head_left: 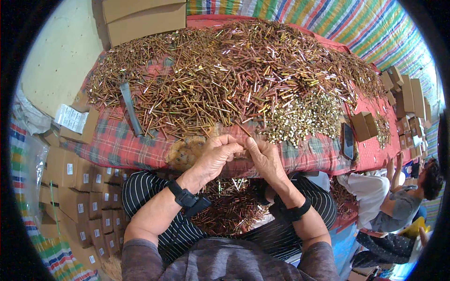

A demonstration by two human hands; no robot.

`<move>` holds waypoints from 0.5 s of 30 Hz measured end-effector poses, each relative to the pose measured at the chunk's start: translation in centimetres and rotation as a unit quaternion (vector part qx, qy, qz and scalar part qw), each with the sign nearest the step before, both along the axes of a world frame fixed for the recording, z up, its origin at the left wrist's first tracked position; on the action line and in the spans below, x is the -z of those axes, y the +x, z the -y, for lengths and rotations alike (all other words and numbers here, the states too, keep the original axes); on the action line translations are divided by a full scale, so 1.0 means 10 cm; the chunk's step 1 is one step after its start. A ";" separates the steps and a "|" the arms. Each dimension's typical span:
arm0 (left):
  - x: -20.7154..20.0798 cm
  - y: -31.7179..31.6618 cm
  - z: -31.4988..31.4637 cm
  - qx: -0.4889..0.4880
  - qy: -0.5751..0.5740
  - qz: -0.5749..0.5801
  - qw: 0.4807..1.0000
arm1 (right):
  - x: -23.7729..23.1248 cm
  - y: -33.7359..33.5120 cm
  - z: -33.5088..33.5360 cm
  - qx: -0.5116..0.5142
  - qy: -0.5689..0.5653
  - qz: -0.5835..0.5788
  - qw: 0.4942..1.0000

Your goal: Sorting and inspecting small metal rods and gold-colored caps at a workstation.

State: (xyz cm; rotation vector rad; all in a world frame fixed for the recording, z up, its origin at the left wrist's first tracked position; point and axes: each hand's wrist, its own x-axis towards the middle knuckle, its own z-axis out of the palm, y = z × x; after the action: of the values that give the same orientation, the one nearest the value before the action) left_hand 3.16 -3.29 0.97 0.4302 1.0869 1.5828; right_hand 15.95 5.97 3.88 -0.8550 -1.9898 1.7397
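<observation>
My hands meet at the near edge of a cloth-covered table [309, 158], in front of a heap of long, thin, brass-coloured bolts [201, 98]. My left hand [218, 152] is closed, thumb pressed to the fingers; whatever lies in the pinch is hidden. Just beside it, my right hand [265, 157] is closed too, with a slim bolt [243, 129] sticking out from its thumb tip toward the heap. Right of the bolts spreads a pile of small, shiny nut-like pieces [304, 119].
A grey curved strip [130, 108] lies on the bolts at left. A dark flat tray [347, 140] and open carton [364, 125] stand at right. Stacked cartons [77, 187] fill the left side. More bolts [227, 203] lie between my legs. A co-worker [405, 201] sits at right.
</observation>
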 end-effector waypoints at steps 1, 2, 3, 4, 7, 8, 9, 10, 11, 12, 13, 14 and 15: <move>-0.01 0.01 0.00 -0.001 -0.011 0.000 1.000 | 0.14 0.02 -0.02 0.011 0.060 -0.001 0.998; 0.01 0.00 0.00 -0.001 -0.011 0.000 1.000 | 0.14 0.03 -0.03 0.011 0.060 0.000 0.998; 0.04 -0.01 0.01 -0.002 0.000 0.007 1.000 | 0.13 0.04 -0.04 0.001 0.225 0.013 0.974; 0.05 -0.02 0.01 -0.004 0.011 0.013 1.000 | 0.13 0.04 -0.04 -0.009 0.384 0.026 0.923; 0.05 -0.02 0.01 0.003 -0.009 0.010 1.000 | 0.16 0.01 -0.03 0.000 0.218 0.036 0.975; 0.05 -0.02 0.02 0.003 -0.009 0.010 1.000 | 0.18 0.01 -0.02 0.006 0.171 -0.016 0.985; 0.05 -0.04 0.03 0.018 -0.008 -0.014 1.000 | 0.10 0.02 -0.01 -0.006 0.299 0.002 0.954; 0.06 -0.06 0.05 0.032 -0.008 -0.038 0.999 | 0.12 0.05 -0.07 -0.007 0.299 0.002 0.954; 0.01 -0.08 0.06 0.126 0.005 -0.077 0.989 | 0.17 0.10 -0.16 -0.027 0.209 0.069 0.975; -0.09 -0.12 0.08 0.218 0.016 -0.114 0.969 | 0.16 0.08 -0.20 -0.047 0.115 0.135 0.983; -0.24 -0.16 0.09 0.275 0.005 -0.293 0.916 | 0.10 0.08 -0.21 -0.028 0.259 0.099 0.960; -0.21 -0.22 0.11 0.272 0.001 -0.294 0.916 | 0.08 0.07 -0.24 -0.020 0.327 0.140 0.934; -0.14 -0.25 0.10 0.195 -0.022 -0.418 0.887 | 0.17 0.07 -0.32 0.016 0.392 0.108 0.914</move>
State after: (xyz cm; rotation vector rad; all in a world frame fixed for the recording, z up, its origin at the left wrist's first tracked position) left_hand 0.62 -4.33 2.35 1.2922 1.5423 0.9955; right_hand 16.61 9.16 2.13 -0.7859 -2.4904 0.6956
